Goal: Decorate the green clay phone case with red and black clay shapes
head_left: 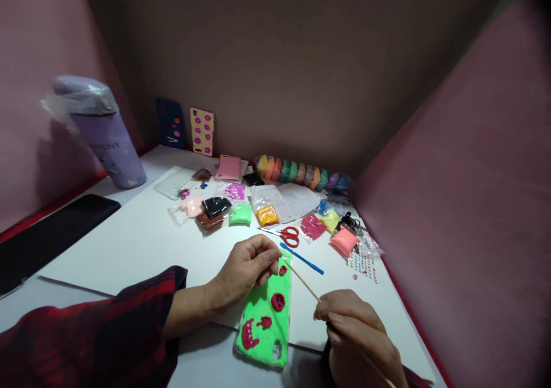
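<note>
A phone case (269, 296) covered in bright green clay lies on the white board, with red clay shapes on it, among them a round button-like piece (278, 302) and a jagged one (248, 334). Over its upper end, my left hand (252, 262) is closed in a pinch; what sits between the fingertips, if anything, is too small to make out. My right hand (359, 330) grips a thin wooden stick (305, 283), its tip pointing at my left fingertips. A small red clay piece (283, 270) sits just below that tip.
Red-handled scissors (289, 237) and a blue clay tool (303, 259) lie beyond the case. Several clay packets, such as a green one (240, 214), surround a written paper (286, 201). A purple bottle (109, 147) and black phone (64, 227) stand or lie left. Two decorated cases (202, 131) lean behind.
</note>
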Demonstrator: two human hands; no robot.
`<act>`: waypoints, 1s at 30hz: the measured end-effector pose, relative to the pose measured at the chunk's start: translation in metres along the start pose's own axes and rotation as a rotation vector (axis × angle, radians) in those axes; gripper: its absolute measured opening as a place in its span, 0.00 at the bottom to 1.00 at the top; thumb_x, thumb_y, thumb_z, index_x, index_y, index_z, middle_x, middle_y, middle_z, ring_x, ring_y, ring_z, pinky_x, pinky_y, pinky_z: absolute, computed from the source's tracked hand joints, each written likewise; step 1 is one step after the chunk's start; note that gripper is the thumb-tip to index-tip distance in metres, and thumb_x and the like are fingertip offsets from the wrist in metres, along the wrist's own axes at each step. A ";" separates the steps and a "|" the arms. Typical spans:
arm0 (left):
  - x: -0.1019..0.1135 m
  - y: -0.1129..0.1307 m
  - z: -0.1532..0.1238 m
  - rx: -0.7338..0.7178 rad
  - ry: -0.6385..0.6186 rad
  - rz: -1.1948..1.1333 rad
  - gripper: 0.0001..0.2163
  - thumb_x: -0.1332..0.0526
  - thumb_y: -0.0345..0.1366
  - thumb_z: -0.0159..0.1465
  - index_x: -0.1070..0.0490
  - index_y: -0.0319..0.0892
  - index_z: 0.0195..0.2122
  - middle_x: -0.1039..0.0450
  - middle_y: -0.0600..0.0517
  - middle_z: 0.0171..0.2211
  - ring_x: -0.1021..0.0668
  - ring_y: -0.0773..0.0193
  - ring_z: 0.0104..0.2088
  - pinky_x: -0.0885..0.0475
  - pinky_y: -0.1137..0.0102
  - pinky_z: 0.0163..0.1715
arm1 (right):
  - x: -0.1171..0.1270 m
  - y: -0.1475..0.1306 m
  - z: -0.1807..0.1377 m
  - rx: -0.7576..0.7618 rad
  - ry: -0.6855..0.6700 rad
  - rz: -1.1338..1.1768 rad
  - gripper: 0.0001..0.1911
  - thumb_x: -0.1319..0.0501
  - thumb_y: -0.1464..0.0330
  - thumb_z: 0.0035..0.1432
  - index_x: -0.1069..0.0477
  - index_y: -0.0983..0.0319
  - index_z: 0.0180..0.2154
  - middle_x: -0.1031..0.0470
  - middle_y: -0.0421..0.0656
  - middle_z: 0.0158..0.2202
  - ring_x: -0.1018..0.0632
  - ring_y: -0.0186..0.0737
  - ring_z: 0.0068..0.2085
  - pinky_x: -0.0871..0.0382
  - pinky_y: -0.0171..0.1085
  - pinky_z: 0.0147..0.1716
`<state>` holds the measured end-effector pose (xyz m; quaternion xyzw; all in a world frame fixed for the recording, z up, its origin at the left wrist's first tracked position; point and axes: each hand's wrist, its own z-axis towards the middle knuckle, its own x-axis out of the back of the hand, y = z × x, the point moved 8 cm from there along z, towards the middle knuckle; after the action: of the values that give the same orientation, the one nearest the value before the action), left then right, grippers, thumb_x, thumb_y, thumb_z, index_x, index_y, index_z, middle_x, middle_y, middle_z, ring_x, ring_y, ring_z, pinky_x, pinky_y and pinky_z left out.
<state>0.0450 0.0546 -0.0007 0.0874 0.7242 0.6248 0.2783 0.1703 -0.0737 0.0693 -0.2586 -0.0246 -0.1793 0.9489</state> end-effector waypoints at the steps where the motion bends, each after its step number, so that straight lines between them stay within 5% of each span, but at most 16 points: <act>1: 0.000 0.000 -0.001 0.022 0.005 0.008 0.15 0.37 0.46 0.60 0.34 0.37 0.29 0.31 0.55 0.21 0.38 0.77 0.15 0.48 0.80 0.13 | 0.000 0.000 0.000 -0.001 0.004 0.008 0.12 0.44 0.78 0.62 0.28 0.65 0.46 0.26 0.48 0.36 0.23 0.41 0.35 0.26 0.40 0.26; 30: -0.011 -0.013 -0.005 0.196 -0.074 -0.195 0.17 0.35 0.47 0.58 0.30 0.35 0.28 0.30 0.55 0.18 0.36 0.79 0.12 0.47 0.84 0.10 | -0.002 0.003 -0.001 -0.040 -0.024 -0.017 0.12 0.44 0.76 0.63 0.28 0.63 0.46 0.25 0.48 0.35 0.22 0.41 0.35 0.25 0.39 0.27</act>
<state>0.0547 0.0428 -0.0092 0.0661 0.7762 0.5174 0.3543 0.1697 -0.0708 0.0670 -0.2795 -0.0347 -0.1846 0.9416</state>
